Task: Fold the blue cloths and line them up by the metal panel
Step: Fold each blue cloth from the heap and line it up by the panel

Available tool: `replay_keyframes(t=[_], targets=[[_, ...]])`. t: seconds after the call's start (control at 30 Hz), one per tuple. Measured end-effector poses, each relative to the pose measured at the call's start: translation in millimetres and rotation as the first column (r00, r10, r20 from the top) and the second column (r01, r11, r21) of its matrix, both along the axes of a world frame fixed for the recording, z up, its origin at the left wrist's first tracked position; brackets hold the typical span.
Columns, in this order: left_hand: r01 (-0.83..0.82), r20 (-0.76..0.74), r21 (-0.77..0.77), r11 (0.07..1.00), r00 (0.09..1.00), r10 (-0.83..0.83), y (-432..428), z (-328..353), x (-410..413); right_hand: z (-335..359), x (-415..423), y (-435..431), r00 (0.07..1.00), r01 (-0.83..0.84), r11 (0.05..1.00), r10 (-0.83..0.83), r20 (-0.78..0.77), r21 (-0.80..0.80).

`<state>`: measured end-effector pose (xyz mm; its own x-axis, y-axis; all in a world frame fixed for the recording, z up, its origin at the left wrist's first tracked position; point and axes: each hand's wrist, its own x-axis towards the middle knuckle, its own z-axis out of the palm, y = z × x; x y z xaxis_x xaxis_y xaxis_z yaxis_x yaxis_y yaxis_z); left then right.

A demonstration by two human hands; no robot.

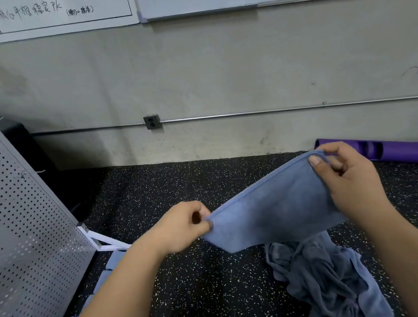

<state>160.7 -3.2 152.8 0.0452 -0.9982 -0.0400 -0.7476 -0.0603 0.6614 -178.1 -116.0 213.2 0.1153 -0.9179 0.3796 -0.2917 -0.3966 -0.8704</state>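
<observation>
Blue cloth (272, 211), folded double and held in the air, is pinched at its two upper corners: left hand (181, 225) on the lower one, right hand (346, 177) on the raised one. Under it lies one crumpled heap of cloths (326, 277) (pieces uncountable), while folded cloths (115, 260) line the perforated metal panel (24, 229), partly behind the left forearm (119, 294). Handwritten Chinese on the whiteboard (59, 18) ends in "PK".

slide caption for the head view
Left hand and right hand stretch a folded blue cloth above a crumpled pile near the metal panel
</observation>
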Motion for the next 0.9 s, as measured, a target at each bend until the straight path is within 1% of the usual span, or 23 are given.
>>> replay_keyframes(t=[0.03, 0.1, 0.13, 0.2, 0.27, 0.3, 0.33, 0.4, 0.47, 0.5, 0.57, 0.63, 0.7, 0.73, 0.77, 0.8, 0.9], targets=[[-0.027, -0.048, -0.023, 0.999, 0.999, 0.026, 1, 2, 3, 2, -3, 0, 1.000, 0.022, 1.000, -0.022, -0.018, -0.005], [-0.108, -0.238, -0.060, 0.992, 0.967, 0.091, 0, 5, 11, 3, -8, -1, 0.999, 0.047, 0.999, -0.046, -0.026, 0.011], [-0.164, -0.355, -0.069, 0.984, 0.926, 0.129, 0, 6, 13, 3, -9, -2, 0.998, 0.051, 0.998, -0.050, -0.023, 0.029], [-0.261, -0.568, -0.076, 0.962, 0.805, 0.173, 1, 11, 13, 0, -12, -5, 0.998, 0.052, 0.997, -0.051, -0.027, 0.059], [-0.327, -0.705, -0.057, 0.943, 0.682, 0.193, 0, 14, 5, -3, -12, -8, 0.999, 0.043, 0.995, -0.041, -0.022, 0.093], [-0.355, -0.731, -0.036, 0.934, 0.647, 0.218, 0, 17, 1, -5, -12, -9, 0.999, 0.031, 0.993, -0.030, -0.011, 0.114], [-0.389, -0.726, -0.011, 0.921, 0.637, 0.260, -1, 17, -3, -6, -11, -10, 1.000, 0.018, 0.990, -0.018, 0.001, 0.143], [-0.464, -0.648, -0.017, 0.886, 0.680, 0.344, -2, 15, -8, -9, -9, -10, 0.999, -0.013, 0.979, 0.006, 0.035, 0.204], [-0.529, -0.553, -0.079, 0.845, 0.728, 0.404, -4, 11, -11, -11, -7, -11, 0.996, -0.053, 0.967, 0.034, 0.082, 0.250], [-0.564, -0.539, -0.106, 0.819, 0.725, 0.429, -5, 10, -13, -11, -8, -11, 0.992, -0.084, 0.959, 0.054, 0.115, 0.272], [-0.622, -0.588, -0.111, 0.775, 0.670, 0.454, -6, 10, -16, -10, -8, -12, 0.978, -0.159, 0.939, 0.108, 0.177, 0.304], [-0.654, -0.692, -0.044, 0.756, 0.565, 0.449, -8, 12, -18, -9, -9, -11, 0.968, -0.201, 0.930, 0.141, 0.208, 0.306], [-0.631, -0.785, 0.058, 0.774, 0.450, 0.426, -10, 15, -16, -11, -9, -11, 0.963, -0.203, 0.933, 0.134, 0.235, 0.299], [-0.604, -0.809, 0.091, 0.792, 0.419, 0.412, -10, 15, -15, -12, -9, -12, 0.962, -0.196, 0.935, 0.125, 0.242, 0.297], [-0.582, -0.817, 0.095, 0.807, 0.418, 0.397, -10, 16, -14, -15, -10, -14, 0.964, -0.184, 0.936, 0.113, 0.239, 0.299], [-0.574, -0.814, 0.078, 0.815, 0.435, 0.385, -9, 16, -13, -17, -11, -15, 0.967, -0.172, 0.938, 0.103, 0.233, 0.301], [-0.611, -0.779, 0.001, 0.791, 0.496, 0.384, -9, 14, -14, -20, -11, -18, 0.974, -0.145, 0.944, 0.084, 0.209, 0.298]])
